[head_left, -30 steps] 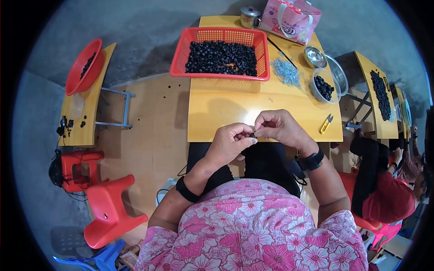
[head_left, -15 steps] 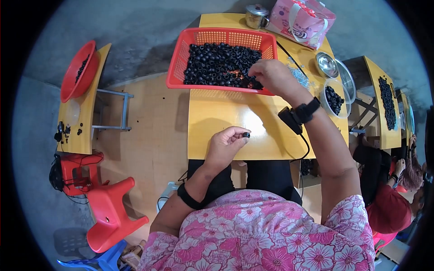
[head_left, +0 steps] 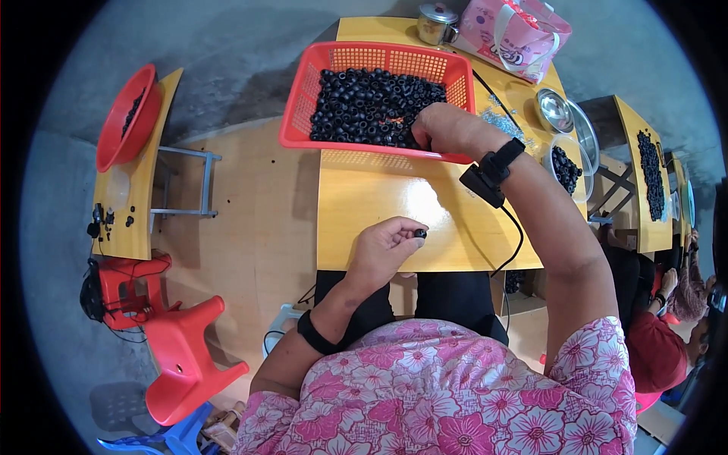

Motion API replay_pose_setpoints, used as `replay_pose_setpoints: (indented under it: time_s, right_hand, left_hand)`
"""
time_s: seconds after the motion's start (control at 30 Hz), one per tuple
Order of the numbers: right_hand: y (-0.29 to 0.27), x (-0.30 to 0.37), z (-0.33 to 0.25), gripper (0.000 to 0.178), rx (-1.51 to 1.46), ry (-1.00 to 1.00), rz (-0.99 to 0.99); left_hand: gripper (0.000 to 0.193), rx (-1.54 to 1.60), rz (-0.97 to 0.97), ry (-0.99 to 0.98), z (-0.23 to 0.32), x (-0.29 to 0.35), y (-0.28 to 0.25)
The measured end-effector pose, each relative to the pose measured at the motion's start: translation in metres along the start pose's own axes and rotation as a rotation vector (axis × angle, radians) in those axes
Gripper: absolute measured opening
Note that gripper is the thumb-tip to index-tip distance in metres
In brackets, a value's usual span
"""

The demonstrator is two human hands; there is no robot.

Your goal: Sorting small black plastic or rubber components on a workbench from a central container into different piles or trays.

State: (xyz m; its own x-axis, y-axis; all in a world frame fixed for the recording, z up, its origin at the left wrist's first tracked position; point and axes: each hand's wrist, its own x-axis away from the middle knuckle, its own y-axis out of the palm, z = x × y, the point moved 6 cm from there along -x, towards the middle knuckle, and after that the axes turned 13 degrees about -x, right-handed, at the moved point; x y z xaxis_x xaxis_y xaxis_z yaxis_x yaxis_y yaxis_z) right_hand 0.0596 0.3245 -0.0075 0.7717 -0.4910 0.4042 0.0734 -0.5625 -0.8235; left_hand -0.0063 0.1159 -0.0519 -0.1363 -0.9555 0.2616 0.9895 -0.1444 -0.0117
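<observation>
Yellow tabletop (head_left: 360,197) stretches between red basket rim (head_left: 371,152) and left hand (head_left: 381,249).

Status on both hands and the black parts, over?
Left hand pinches one black part. Right hand at pile in red basket, grip unclear. No obstruction visible.

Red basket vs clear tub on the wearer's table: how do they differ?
The basket is red, rectangular; the tub is clear, round. The basket looks larger than the tub. The right hand is at the basket, not the tub. Both hold small black parts.
</observation>
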Motion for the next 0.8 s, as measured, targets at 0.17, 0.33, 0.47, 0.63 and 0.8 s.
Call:
replay_pose_setpoints:
  time_s: [0.17,0.33,0.47,0.63,0.8]
  right_hand:
    - [-0.001,0.003,0.004,0.021,-0.067,0.012,0.057]
    - [-0.018,0.024,0.004,0.021,-0.158,-0.029,0.268]
    - [-0.035,0.075,-0.021,0.018,-0.695,-0.172,0.567]
    - [-0.004,0.146,-0.058,0.018,-1.368,-0.286,0.62]
    - [0.032,0.193,-0.091,0.024,-1.621,-0.365,0.64]
  left_hand:
    - [0.016,-0.044,0.013,-0.011,0.004,0.003,-0.001]
    - [0.016,0.005,0.019,-0.06,0.011,0.011,0.002]
    - [0.019,0.07,0.074,0.052,0.024,0.024,-0.003]
    - [0.021,0.16,0.122,0.179,0.047,0.047,-0.004]
    - [0.02,0.18,0.102,0.237,0.067,0.071,0.009]
